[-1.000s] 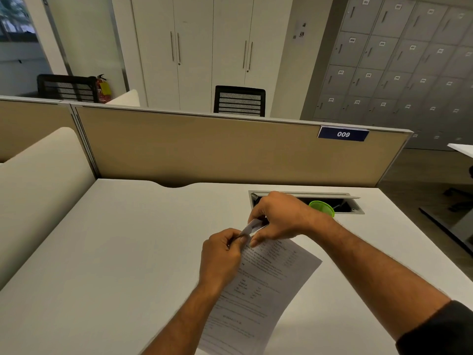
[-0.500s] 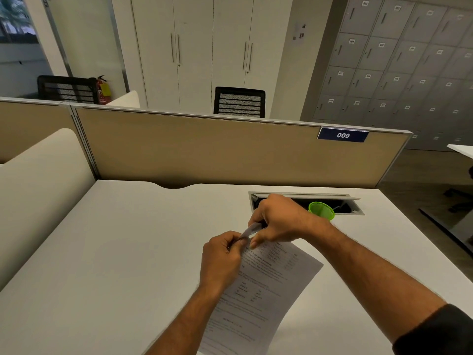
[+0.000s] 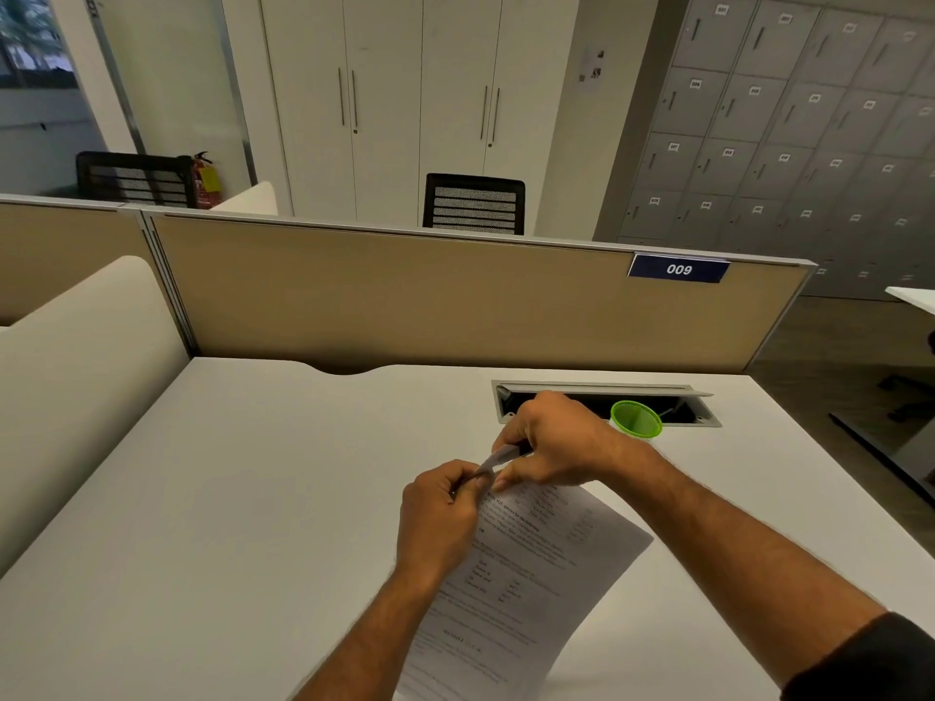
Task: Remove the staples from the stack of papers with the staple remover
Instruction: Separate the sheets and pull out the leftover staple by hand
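Broadly, the wide white desk top [image 3: 243,498] serves as the work surface, with the tan partition panel [image 3: 405,306] closing its far edge. Stack of white printed papers [image 3: 526,574] lies flat on the desk, angled, its far corner between the two hands; presumably that is the stapled corner, brought close for working. Right hand [image 3: 551,437] has fingers curled round a slim grey metal staple remover [image 3: 498,457], tip aimed down at the corner, likely to lever under a staple. Left hand [image 3: 440,513] is curled tight at the same corner, pinching the sheets, probably to brace them against the pull. Staple itself too small to make out. Small green mesh cup [image 3: 636,419] stands just behind the right wrist, beside the open cable tray [image 3: 602,392]; possibly for staples, cannot confirm.
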